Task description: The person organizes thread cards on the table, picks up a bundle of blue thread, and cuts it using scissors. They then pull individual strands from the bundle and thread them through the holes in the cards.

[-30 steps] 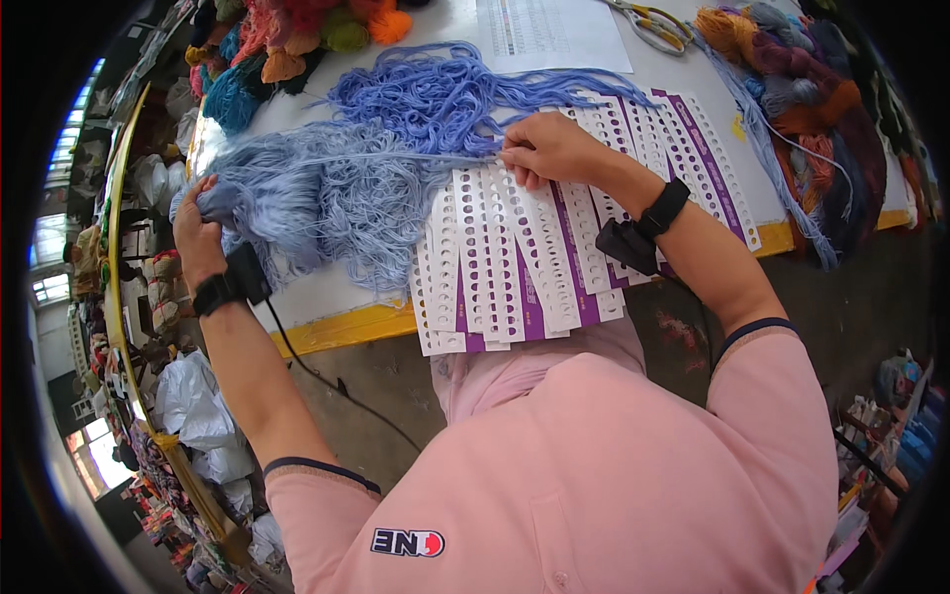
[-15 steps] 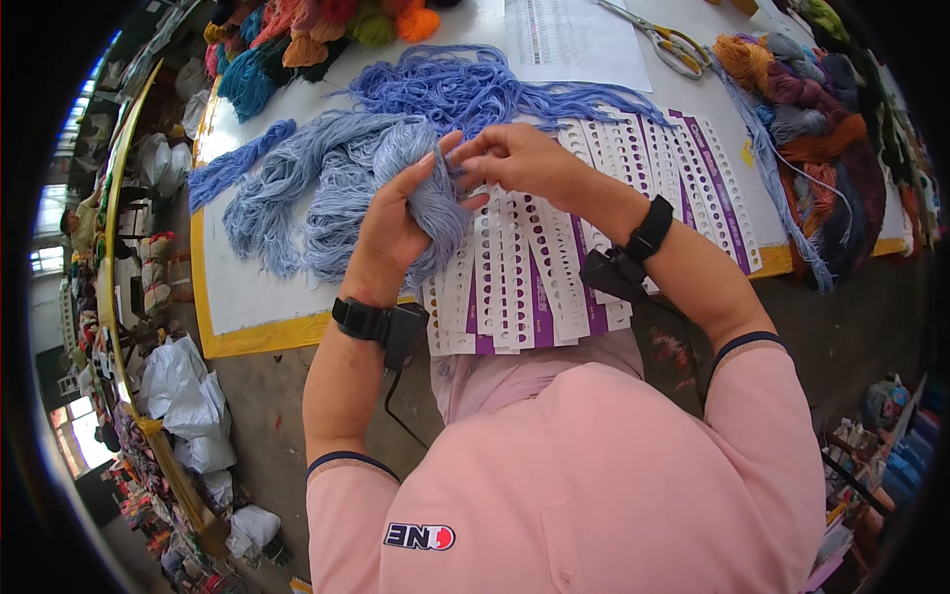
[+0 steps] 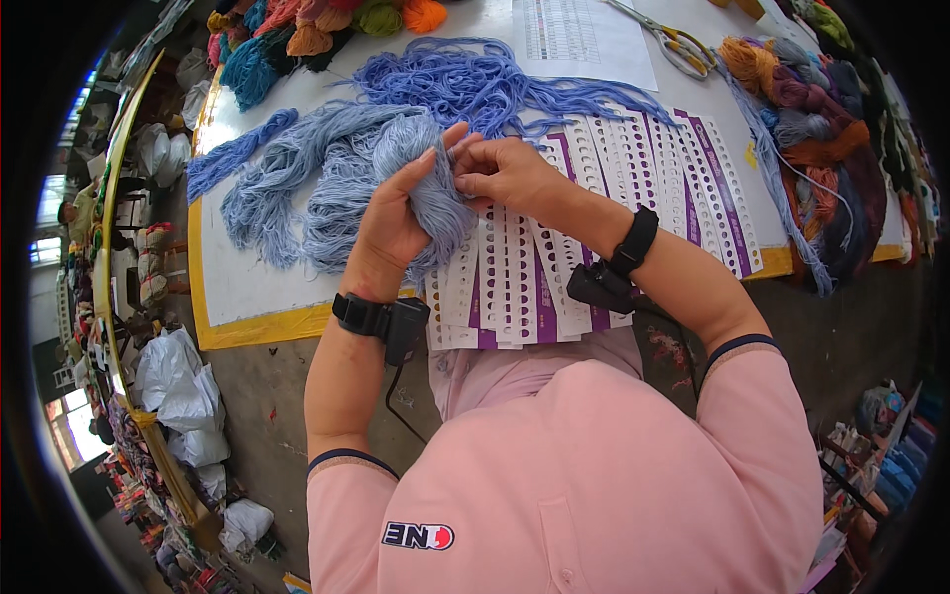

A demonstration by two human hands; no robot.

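A thick bundle of pale blue thread point(image 3: 341, 188) lies spread over the white table, its right end raised in my left hand point(image 3: 394, 213). The left thumb and fingers wrap round that end. Against the bundle's right side, my right hand point(image 3: 500, 173) has its thumb and index finger pinched together; any strand between them is too fine to make out. Under and beside my right hand lie several white and purple cards punched with holes point(image 3: 539, 267), overlapping down to the table's near edge. Darker blue thread point(image 3: 445, 79) lies loose just beyond both hands.
Scissors with yellow handles point(image 3: 683, 49) and a printed paper sheet point(image 3: 584, 45) lie at the far side. Multicoloured skeins point(image 3: 807, 129) are heaped at the right, more skeins point(image 3: 327, 25) at the far left. A short blue skein point(image 3: 237, 153) lies near the table's yellow-taped left edge.
My right hand has closed in from loosely spread fingers to a pinch beside the bundle, its wrist shifting slightly down and left. My left hand keeps its hold on the pale blue thread.
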